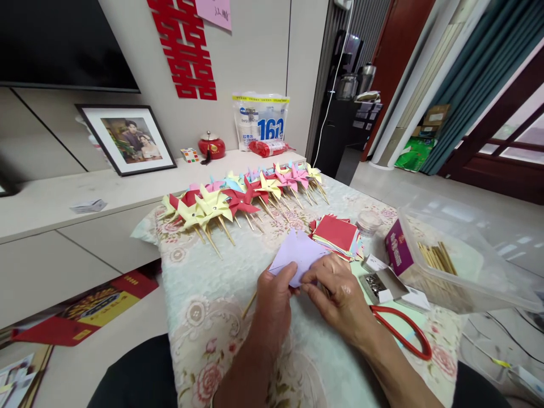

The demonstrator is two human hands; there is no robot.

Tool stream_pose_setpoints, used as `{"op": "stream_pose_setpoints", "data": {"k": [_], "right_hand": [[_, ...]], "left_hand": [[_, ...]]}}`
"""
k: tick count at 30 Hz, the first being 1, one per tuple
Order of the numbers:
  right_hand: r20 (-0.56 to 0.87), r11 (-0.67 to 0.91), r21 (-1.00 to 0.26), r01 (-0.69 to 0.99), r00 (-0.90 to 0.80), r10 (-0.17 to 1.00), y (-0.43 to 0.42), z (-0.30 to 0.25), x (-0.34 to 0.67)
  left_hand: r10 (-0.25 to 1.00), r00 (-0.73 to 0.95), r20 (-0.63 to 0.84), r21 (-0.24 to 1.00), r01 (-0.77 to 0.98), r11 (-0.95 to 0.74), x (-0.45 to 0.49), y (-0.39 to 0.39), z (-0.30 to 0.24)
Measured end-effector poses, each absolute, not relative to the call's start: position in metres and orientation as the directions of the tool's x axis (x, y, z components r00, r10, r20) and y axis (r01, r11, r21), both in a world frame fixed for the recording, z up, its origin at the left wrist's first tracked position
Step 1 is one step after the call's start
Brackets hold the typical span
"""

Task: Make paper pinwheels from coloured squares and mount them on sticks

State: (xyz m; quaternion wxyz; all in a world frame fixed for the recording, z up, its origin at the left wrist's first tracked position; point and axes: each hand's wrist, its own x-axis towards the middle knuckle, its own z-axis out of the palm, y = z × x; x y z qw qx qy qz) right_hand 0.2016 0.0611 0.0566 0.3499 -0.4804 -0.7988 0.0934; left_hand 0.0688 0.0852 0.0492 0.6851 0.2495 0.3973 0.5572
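Observation:
A purple sheet of paper (297, 252) with cut lines is held up over the table. My left hand (274, 289) is closed on its lower left edge, the thumb lying on top. With bent fingers, my right hand (334, 286) pinches the paper's lower right edge; anything small between those fingertips is hidden. A thin wooden stick (249, 305) shows beside my left hand. Just beyond my right hand lies a stack of coloured paper squares (337, 233), red on top. Close by are a small open box of metal pins (376, 286) and red-handled scissors (419, 334).
Several finished paper pinwheels (212, 207) on sticks lie along the table's far side. On the right stands a clear plastic bin (425, 277) holding wooden sticks (440, 258). A round clear container (369, 222) sits beside the paper stack. Floral cloth (204, 334) covers the table.

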Motion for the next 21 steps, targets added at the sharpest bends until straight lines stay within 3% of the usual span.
{"op": "stream_pose_setpoints", "data": {"k": [10,21], "right_hand": [[0.392,0.371,-0.661,0.652,-0.121,0.912,0.0603,0.0643,0.2004],[0.329,0.267,-0.747,0.609,-0.011,0.944,0.0626,0.0647,0.2025]], "left_hand": [[0.968,0.013,-0.252,0.833,-0.506,0.223,0.0705,0.0842,0.0481],[0.981,-0.012,-0.192,0.888,-0.428,0.168,0.0767,0.0838,0.0407]]}}
